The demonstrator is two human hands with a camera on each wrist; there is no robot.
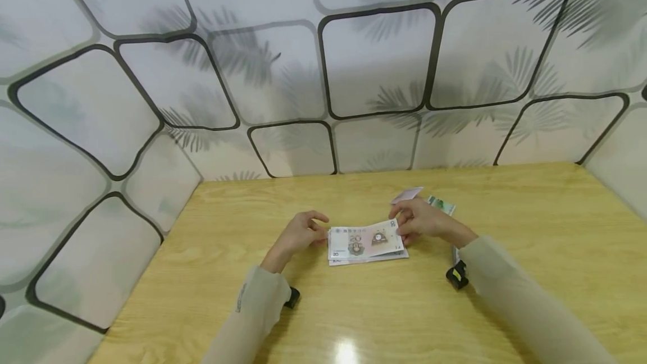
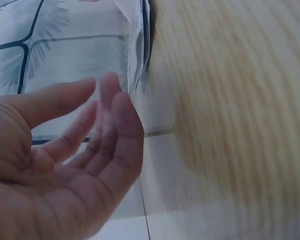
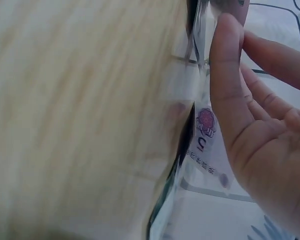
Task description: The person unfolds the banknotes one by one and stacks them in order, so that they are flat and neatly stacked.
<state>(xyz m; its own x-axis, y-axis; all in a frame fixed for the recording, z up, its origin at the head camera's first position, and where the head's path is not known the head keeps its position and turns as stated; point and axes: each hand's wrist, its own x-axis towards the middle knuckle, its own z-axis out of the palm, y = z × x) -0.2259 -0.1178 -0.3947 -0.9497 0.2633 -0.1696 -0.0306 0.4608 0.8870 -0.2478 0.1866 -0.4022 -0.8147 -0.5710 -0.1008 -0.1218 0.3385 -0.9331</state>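
Note:
A small stack of banknotes lies on the table, with a pale 20 banknote on top. My right hand pinches that top note at its right end, lifting the end slightly off the notes below. In the right wrist view the thumb presses against the note from one side. At the stack's left end is my left hand, fingers loosely bent and holding nothing. The left wrist view shows its fingertips just short of the layered edges of the notes.
Behind my right hand lie a purplish banknote and a green banknote, partly covered by the hand and wrist. A purple 5 note stands out in the right wrist view. The wooden table meets a patterned wall covering at the back.

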